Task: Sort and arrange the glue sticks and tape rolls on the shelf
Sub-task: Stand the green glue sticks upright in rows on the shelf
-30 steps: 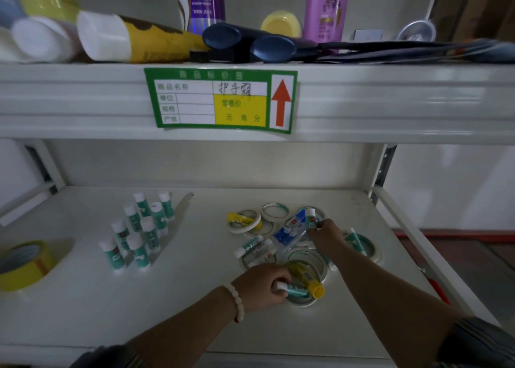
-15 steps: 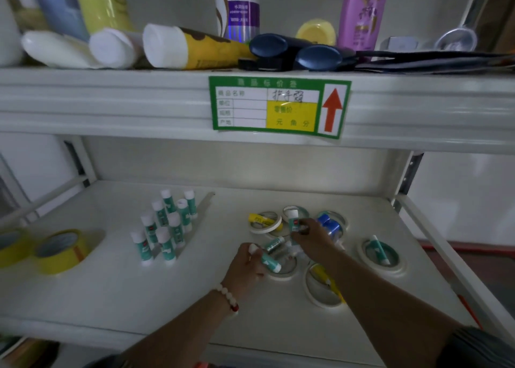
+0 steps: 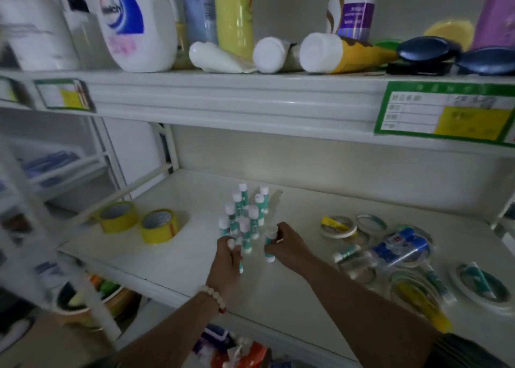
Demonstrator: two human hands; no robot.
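While both hands sit at the front of the standing glue sticks (image 3: 245, 214) on the shelf (image 3: 178, 259), left hand (image 3: 227, 259) is closed on one stick, right hand (image 3: 288, 245) grips another stick (image 3: 269, 245) upright. Yellow tape rolls (image 3: 139, 223) sit to the left; thin tape rolls (image 3: 351, 228) w/ loose sticks lie to the right.

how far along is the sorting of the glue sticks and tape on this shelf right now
Done: a cluster of standing glue sticks and two yellow tape rolls set side by side at the left.
In hand: the left hand and right hand each hold a glue stick at the cluster's front edge.
Left: the mixed pile of thin tape rolls and loose glue sticks on the right.
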